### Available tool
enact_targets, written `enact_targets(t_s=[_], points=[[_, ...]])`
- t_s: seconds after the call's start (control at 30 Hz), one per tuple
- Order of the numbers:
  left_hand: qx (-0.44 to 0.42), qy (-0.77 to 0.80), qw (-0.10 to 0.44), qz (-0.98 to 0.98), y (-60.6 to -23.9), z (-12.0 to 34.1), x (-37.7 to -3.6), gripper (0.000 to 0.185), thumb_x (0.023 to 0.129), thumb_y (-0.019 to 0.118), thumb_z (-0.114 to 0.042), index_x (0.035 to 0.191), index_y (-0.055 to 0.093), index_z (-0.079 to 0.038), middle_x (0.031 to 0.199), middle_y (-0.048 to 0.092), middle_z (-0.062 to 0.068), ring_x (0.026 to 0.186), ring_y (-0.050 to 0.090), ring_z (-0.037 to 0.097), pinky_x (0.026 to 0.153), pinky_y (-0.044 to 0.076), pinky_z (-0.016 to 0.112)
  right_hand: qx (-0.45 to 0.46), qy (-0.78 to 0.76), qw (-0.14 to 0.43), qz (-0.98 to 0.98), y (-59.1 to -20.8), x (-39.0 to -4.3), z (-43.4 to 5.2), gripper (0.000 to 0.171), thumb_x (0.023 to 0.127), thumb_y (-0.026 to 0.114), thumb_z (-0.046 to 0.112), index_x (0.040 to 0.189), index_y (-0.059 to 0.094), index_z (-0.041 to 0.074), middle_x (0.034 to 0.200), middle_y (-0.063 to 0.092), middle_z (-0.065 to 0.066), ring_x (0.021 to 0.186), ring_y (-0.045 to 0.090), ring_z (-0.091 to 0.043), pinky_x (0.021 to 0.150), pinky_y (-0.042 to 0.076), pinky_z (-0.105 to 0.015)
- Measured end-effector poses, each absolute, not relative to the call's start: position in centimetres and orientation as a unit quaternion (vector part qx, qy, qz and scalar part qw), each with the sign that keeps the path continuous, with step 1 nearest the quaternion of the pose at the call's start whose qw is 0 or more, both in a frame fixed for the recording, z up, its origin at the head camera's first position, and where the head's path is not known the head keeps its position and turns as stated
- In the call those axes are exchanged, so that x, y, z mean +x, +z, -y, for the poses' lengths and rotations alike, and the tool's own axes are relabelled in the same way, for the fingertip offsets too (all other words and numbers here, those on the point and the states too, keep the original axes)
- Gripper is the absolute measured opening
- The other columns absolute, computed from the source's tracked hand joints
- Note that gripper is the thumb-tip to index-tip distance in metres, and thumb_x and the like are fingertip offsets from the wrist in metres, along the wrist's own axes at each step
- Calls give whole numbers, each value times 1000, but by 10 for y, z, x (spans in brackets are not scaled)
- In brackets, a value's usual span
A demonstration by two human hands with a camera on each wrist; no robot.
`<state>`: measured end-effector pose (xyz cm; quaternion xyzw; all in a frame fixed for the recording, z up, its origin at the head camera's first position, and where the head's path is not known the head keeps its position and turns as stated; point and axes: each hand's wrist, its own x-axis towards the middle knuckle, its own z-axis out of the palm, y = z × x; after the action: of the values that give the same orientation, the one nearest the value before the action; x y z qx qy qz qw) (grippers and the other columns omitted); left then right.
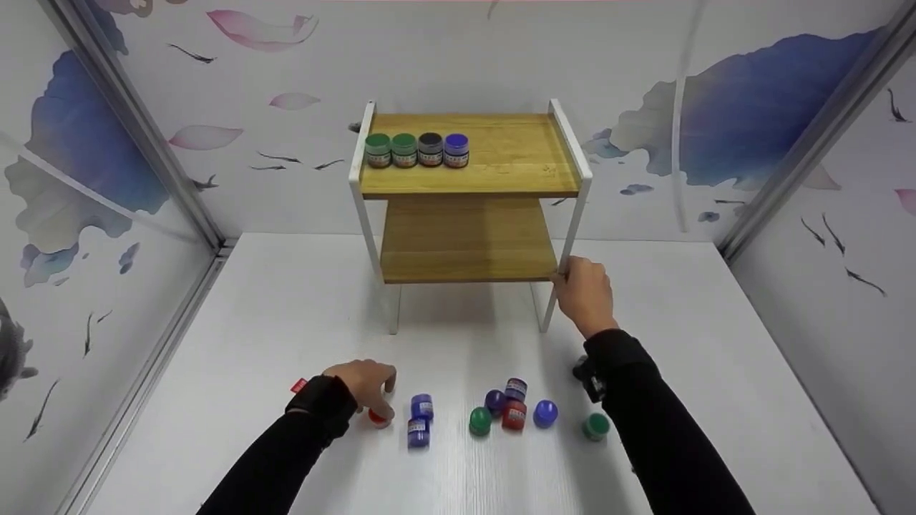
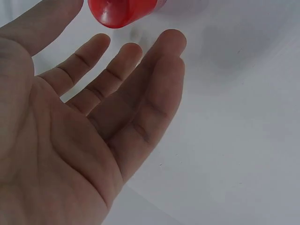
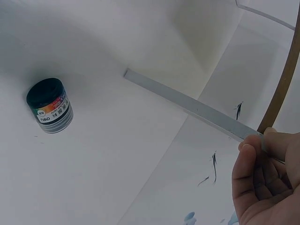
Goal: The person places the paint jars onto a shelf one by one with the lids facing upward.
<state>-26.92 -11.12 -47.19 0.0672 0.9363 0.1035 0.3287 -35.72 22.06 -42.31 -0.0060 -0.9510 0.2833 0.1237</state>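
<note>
Four jars (image 1: 416,150) are ranged on the top shelf of the rack (image 1: 469,261); its front leg is gripped by the right hand (image 1: 583,292). Open-fingered, the left hand (image 1: 361,383) is poised over the red jar (image 1: 378,417) on the table (image 1: 715,372); a full-round grip is advised

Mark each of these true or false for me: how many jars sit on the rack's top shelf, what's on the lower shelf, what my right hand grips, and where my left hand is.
1. Four jars stand on the top shelf. True.
2. The lower shelf holds two jars. False: no jars show on it.
3. The right hand grips the rack's white front leg. True.
4. The left hand has a blue jar in its grip. False: its fingers are open beside a red jar on the table.
</note>
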Motion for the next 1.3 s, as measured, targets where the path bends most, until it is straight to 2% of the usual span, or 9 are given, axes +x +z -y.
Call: enact_targets(t_s=[0.37, 0.6, 0.8, 0.93, 1.13, 1.3], points=[[69, 141, 340, -927, -475, 109, -263, 24, 79, 80, -19, 91, 60, -13, 75, 63, 2, 69, 64, 22, 56, 43, 29, -5, 282, 132, 950, -423, -356, -221, 16, 91, 64, 12, 87, 66, -4, 81, 69, -20, 73, 66, -33, 65, 52, -45], [86, 161, 339, -923, -474, 111, -265, 19, 75, 78, -7, 84, 62, -13, 70, 61, 0, 62, 56, 16, 54, 39, 26, -5, 281, 128, 951, -423, -356, -220, 16, 92, 64, 11, 86, 66, -3, 82, 70, -20, 74, 67, -32, 65, 52, -43], [97, 164, 338, -922, -474, 113, -273, 13, 81, 76, -13, 89, 67, -15, 78, 61, -1, 70, 55, 16, 59, 40, 28, -9, 279, 121, 953, -421, -356, -221, 15, 92, 63, 10, 90, 67, -4, 85, 70, -21, 77, 68, -34, 68, 53, -45], [108, 156, 336, -923, -475, 115, -277, 10, 85, 71, -12, 94, 69, -14, 83, 60, 0, 77, 53, 18, 66, 41, 31, -9, 277, 119, 954, -421, -356, -220, 14, 92, 62, 9, 89, 67, -4, 84, 70, -20, 75, 68, -32, 67, 53, -44], [106, 150, 339, -923, -479, 115, -281, 17, 85, 70, -6, 99, 71, -16, 93, 61, 1, 87, 51, 21, 75, 41, 36, -6, 281, 123, 952, -421, -357, -221, 15, 93, 62, 9, 89, 67, -4, 83, 70, -21, 74, 67, -31, 66, 53, -43], [98, 153, 339, -923, -481, 116, -280, 25, 82, 71, -1, 99, 71, -19, 98, 61, 1, 90, 51, 22, 77, 43, 37, -5, 286, 122, 950, -422, -356, -220, 15, 93, 62, 9, 88, 67, -4, 83, 70, -21, 74, 67, -31, 66, 53, -44]])
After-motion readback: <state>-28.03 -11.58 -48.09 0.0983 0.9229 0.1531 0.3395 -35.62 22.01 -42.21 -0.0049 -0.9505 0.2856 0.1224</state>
